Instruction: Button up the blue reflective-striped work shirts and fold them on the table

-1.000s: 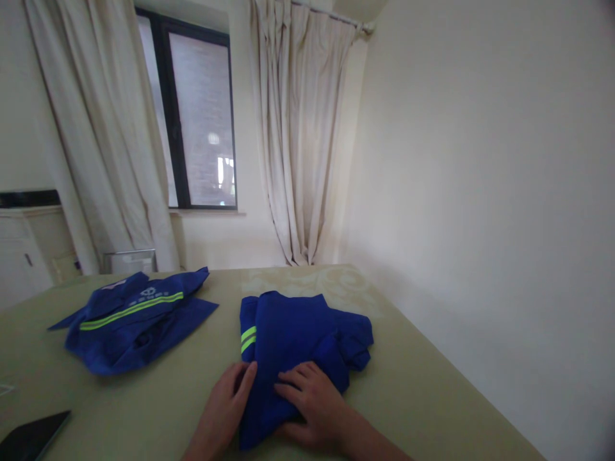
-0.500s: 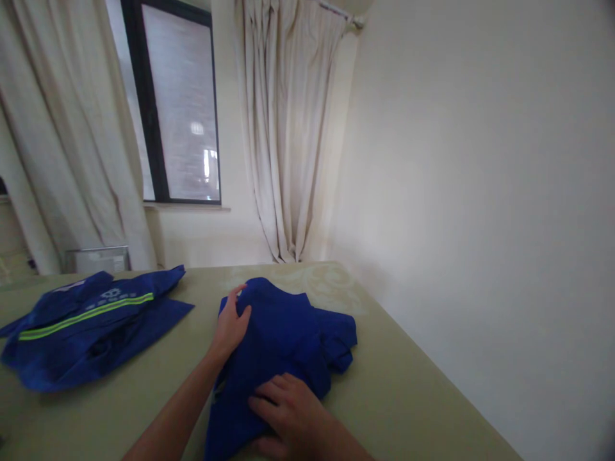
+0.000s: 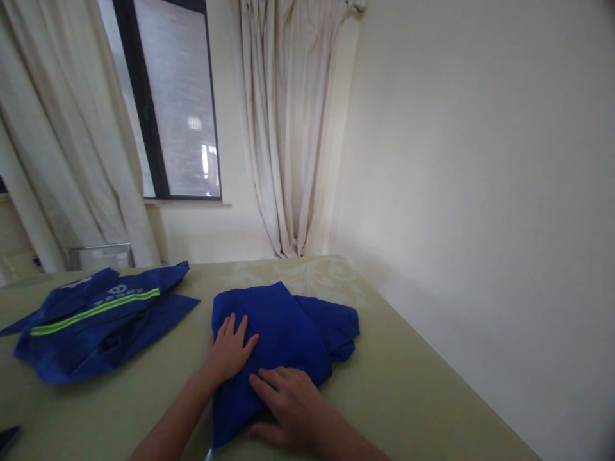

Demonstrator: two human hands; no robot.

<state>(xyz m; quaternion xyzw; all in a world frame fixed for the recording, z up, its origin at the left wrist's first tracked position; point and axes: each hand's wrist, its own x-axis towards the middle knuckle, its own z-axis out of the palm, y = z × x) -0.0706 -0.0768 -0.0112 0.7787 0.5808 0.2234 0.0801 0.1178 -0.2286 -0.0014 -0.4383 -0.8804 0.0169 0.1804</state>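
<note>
Your right hand [image 3: 291,403] rests on the near edge of a folded blue garment [image 3: 293,339], fingers loosely bent and thumb apart from them, in much the same spot as 0.5 s ago; whether it pinches any cloth cannot be told. At lower left, the corner of a dark flat object [image 3: 7,438] shows on the pale green cover [image 3: 408,397]. A little farther in, your left hand [image 3: 230,352] lies palm down on the garment's left side, fingers spread wide and gripping nothing, after being at the far left edge 0.5 s ago. The garment sits right in front of you on the cover, its 2 yellow-green stripes, visible 1 s ago, now out of sight. To its left, well apart, lies a 2nd blue garment [image 3: 96,349], rumpled, striped side up. Beyond hang 2 pale curtains [image 3: 288,128] beside a dark-framed window [image 3: 180,96].
</note>
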